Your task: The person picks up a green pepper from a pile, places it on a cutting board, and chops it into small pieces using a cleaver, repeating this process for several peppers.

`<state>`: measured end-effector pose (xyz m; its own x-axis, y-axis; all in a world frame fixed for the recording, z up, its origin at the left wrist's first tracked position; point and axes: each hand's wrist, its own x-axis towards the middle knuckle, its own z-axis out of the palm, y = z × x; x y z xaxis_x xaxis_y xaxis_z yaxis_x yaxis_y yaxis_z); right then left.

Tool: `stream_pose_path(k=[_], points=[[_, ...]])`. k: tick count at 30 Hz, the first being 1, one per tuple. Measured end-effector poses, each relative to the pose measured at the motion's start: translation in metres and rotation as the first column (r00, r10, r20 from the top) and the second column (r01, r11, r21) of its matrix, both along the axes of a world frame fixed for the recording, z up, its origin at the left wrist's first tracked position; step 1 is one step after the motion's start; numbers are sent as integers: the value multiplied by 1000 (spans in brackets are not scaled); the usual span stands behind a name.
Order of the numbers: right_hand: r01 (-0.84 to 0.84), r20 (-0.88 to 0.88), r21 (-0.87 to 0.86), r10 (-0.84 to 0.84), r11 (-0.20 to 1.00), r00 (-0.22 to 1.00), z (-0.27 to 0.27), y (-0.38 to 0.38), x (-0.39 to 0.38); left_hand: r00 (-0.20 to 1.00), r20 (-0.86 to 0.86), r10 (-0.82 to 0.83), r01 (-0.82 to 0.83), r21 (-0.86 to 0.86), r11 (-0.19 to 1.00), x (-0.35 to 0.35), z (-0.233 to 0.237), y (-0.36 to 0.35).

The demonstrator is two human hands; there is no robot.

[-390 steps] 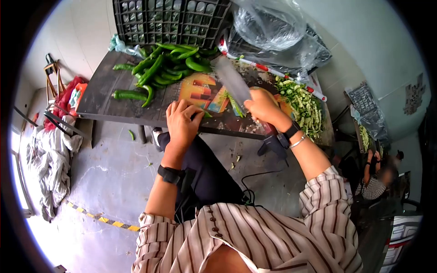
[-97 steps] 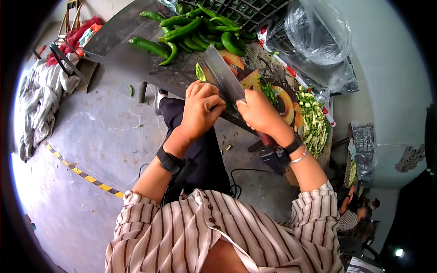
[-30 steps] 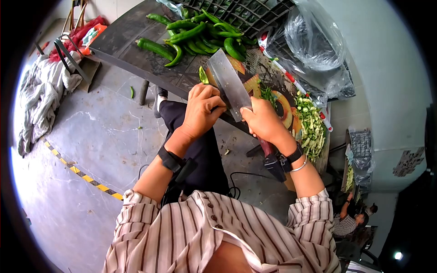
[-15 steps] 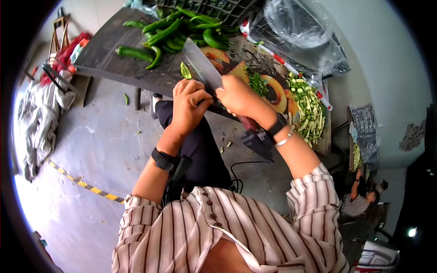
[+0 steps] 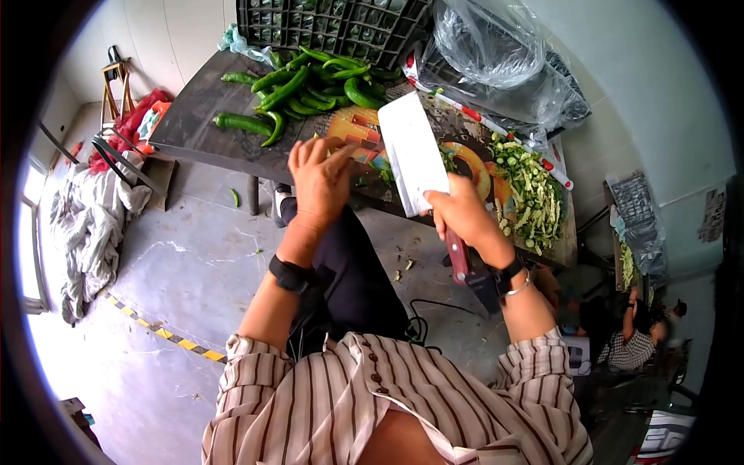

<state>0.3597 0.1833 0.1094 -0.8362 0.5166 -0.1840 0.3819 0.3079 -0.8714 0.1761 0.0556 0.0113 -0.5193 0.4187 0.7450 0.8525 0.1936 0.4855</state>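
Nearest the body, above the dark trousers, the right hand [image 5: 465,217] had its fingers wrapped tight round the reddish handle [image 5: 457,262] of a cleaver [image 5: 413,155], whose broad blade stood raised over the near edge of the surface [image 5: 194,124], flat face catching the light. That tool looked heavy and rigid, front-weighted and sharp along one edge, so the handle close behind the blade seemed the only safe place to hold it. Just left of it, the left hand [image 5: 319,177] lay with its fingers stretched open over the printed mat [image 5: 353,128]; whether anything sat beneath the palm could not be told. Beyond and to the right lay a pile of chopped pieces [image 5: 535,186], and farther back the whole peppers [image 5: 310,81], which likely were light, smooth-skinned and a little slippery, firm yet hollow, best pinned along the body with fingertips tucked back. Behind them stood a dark crate [image 5: 333,27] and a clear plastic bag [image 5: 496,46]. Compared with half a second before, the blade had come up from low at the surface edge and turned its face toward the camera, the left fingers had uncurled from a closed grip right beside the steel, and the two hands had moved apart.
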Motion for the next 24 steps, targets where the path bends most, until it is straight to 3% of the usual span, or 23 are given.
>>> stream_pose_path(k=[6, 10, 13, 18, 22, 24], points=[[-143, 185, -150, 170, 978, 968, -6, -23, 14, 986, 41, 162, -160, -48, 986, -32, -6, -19], [-162, 170, -218, 201, 962, 965, -21, -20, 16, 985, 25, 169, -166, -95, 982, -40, -8, -17], [-98, 177, -241, 143, 965, 974, -21, -2, 20, 985, 48, 165, -156, -151, 976, -40, -3, -16], [162, 141, -98, -147, 982, 979, -23, 32, 36, 981, 56, 184, -162, -275, 948, -39, 9, -16], [175, 58, -149, -168, 973, 984, -14, 28, 41, 986, 15, 166, -157, -258, 953, -40, -1, -8], [160, 20, -177, -159, 971, 987, -12, 24, 41, 996, 52, 72, -59, -212, 975, -36, -2, -3]])
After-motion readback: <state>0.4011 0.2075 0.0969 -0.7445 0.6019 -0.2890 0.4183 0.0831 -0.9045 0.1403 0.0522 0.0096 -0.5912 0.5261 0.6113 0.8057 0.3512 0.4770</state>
